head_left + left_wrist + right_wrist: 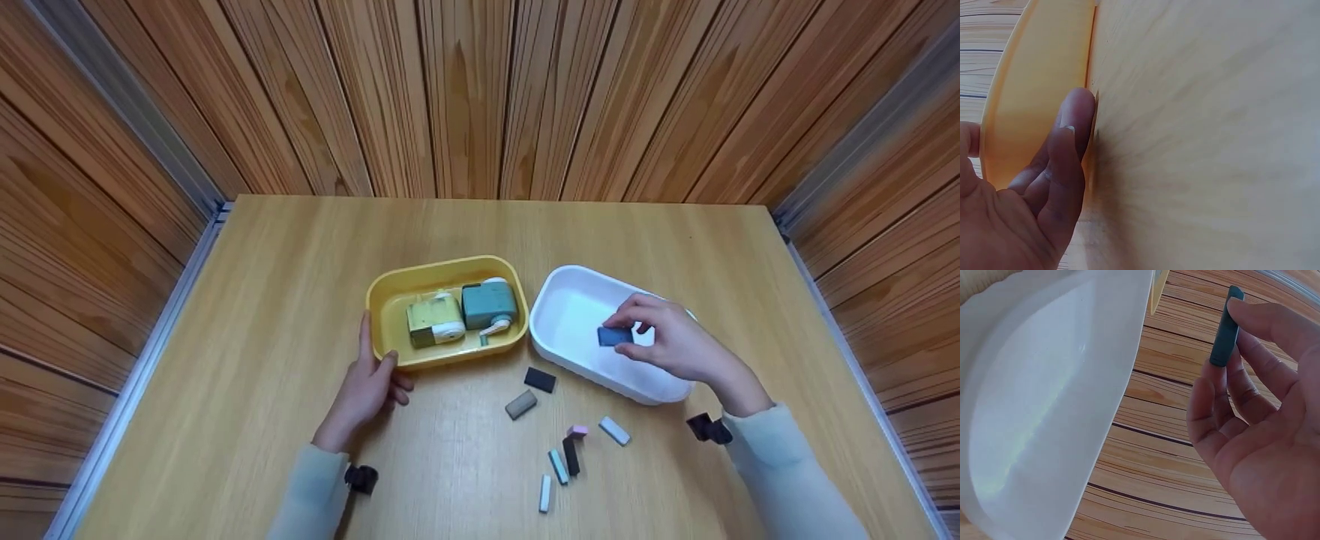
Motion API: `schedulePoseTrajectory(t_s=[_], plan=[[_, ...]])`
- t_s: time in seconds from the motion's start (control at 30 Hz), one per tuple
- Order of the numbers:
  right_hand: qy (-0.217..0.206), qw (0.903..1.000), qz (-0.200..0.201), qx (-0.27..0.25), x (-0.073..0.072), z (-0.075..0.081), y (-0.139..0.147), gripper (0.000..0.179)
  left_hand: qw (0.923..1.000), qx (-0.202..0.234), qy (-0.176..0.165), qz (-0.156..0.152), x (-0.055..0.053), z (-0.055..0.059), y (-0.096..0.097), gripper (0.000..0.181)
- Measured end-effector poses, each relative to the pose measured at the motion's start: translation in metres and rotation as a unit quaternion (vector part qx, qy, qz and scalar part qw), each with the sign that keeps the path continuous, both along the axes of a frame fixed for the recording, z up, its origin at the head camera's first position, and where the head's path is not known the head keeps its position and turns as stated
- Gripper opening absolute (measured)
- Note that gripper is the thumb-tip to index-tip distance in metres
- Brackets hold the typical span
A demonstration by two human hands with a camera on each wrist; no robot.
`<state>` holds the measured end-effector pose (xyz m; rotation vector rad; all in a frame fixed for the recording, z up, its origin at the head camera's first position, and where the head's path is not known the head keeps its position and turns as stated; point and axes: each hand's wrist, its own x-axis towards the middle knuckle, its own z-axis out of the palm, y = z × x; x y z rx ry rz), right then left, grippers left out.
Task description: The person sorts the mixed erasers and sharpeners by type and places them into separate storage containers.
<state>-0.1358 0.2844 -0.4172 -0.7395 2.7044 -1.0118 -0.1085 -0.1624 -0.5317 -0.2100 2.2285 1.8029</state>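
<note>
Over the white tray [574,352], my right hand [667,337] pinches a flat dark blue eraser-like block [614,336] between thumb and fingers. The right wrist view shows the same block [1226,329] edge-on, raised beside the tray's rim. My left hand [364,390] holds the near left corner of the yellow tray [390,281], index finger along its left side and thumb at the front rim. Its other fingers rest against the outer wall in the left wrist view. Inside lie a yellow-green boxy thing [435,315] with a white round end and a teal one [489,304] with a small crank.
In front of the trays lie a black block [540,379] and a grey block [520,405]. Nearer me are several small sticks: pale blue [615,431], pink [577,431], dark [571,456], light blue [558,466] and whitish [544,493]. Wood-panelled walls [465,97] surround the table.
</note>
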Motion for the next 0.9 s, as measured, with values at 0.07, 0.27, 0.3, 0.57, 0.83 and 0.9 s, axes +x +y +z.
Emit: schedulePoseTrajectory(t_s=[0.07, 0.27, 0.3, 0.57, 0.83, 0.9], plan=[[-0.003, 1.0, -0.002, 0.002, -0.004, 0.0, 0.0, 0.032, 1.0, 0.001, -0.001, 0.001, 0.0, 0.0, 0.0, 0.075], [-0.02, 0.9997, -0.013, 0.009, -0.018, -0.004, -0.001, 0.032, 1.0, 0.002, 0.001, 0.002, -0.001, 0.0, 0.001, 0.076], [-0.025, 0.9995, -0.015, 0.01, -0.02, -0.005, -0.001, 0.031, 1.0, 0.001, 0.0, 0.002, -0.001, 0.0, 0.001, 0.076], [-0.019, 0.9996, -0.02, 0.007, -0.034, -0.011, -0.004, 0.029, 1.0, 0.002, 0.0, 0.006, 0.0, -0.001, 0.002, 0.077], [-0.042, 0.998, -0.045, 0.016, -0.051, -0.014, -0.011, 0.03, 1.0, 0.002, 0.002, 0.004, 0.001, 0.0, 0.0, 0.075], [-0.046, 0.9976, -0.05, 0.013, -0.055, -0.017, -0.011, 0.031, 1.0, 0.003, 0.003, 0.004, 0.001, 0.0, 0.0, 0.075]])
